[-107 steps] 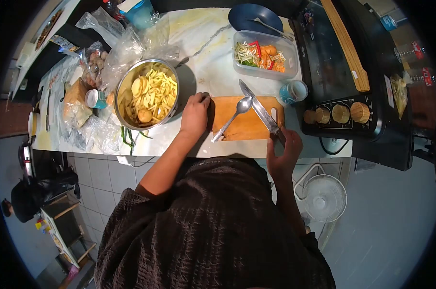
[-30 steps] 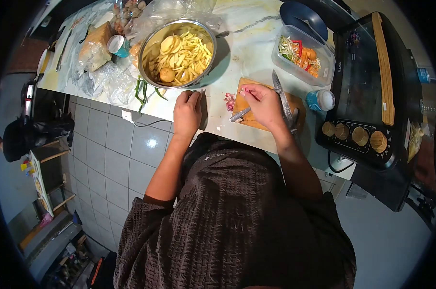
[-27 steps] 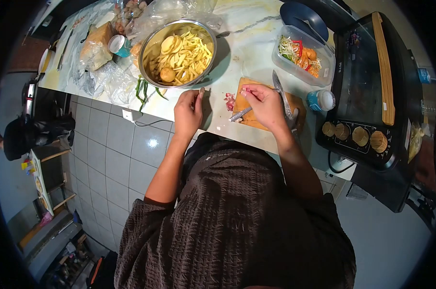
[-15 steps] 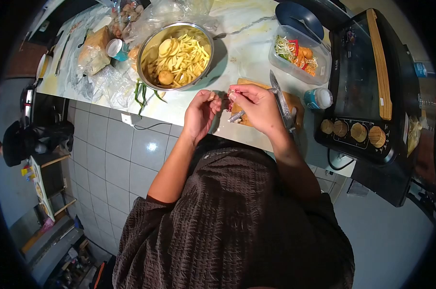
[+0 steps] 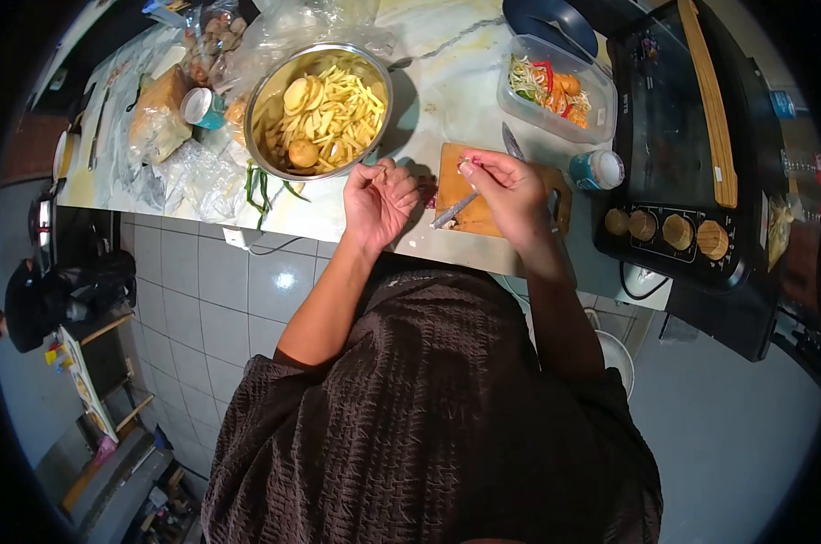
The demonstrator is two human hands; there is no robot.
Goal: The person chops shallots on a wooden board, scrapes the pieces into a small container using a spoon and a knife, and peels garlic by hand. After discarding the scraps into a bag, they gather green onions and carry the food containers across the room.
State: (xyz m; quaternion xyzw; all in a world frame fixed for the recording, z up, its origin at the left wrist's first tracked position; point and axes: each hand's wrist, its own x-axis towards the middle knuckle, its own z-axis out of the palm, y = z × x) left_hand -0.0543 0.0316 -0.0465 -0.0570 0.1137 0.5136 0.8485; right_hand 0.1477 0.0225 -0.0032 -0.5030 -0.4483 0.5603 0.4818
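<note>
My left hand (image 5: 381,204) is closed with curled fingers, close to the near rim of a steel bowl (image 5: 388,113). Whatever it may hold is hidden. Potato sticks and slices (image 5: 342,104) fill the bowl, with a round peeled potato (image 5: 303,153) and a small white piece (image 5: 336,150) among them. Over the wooden cutting board (image 5: 456,186), my right hand (image 5: 506,186) pinches a small pale and reddish piece (image 5: 466,162), too small to name. A knife (image 5: 456,210) lies on the board under that hand. Reddish scraps lie by the board's left edge.
Green chillies (image 5: 261,195) lie at the counter's front edge. A plastic tub of cut vegetables (image 5: 601,113), a lidded jar (image 5: 597,170) and a black toaster oven (image 5: 669,136) stand to the right. Plastic bags (image 5: 198,177) and another jar (image 5: 202,108) sit left of the bowl.
My hands have moved apart: the right shifted right over the board, the left curled tighter near the bowl. A white piece now shows in the bowl. The view has shifted slightly.
</note>
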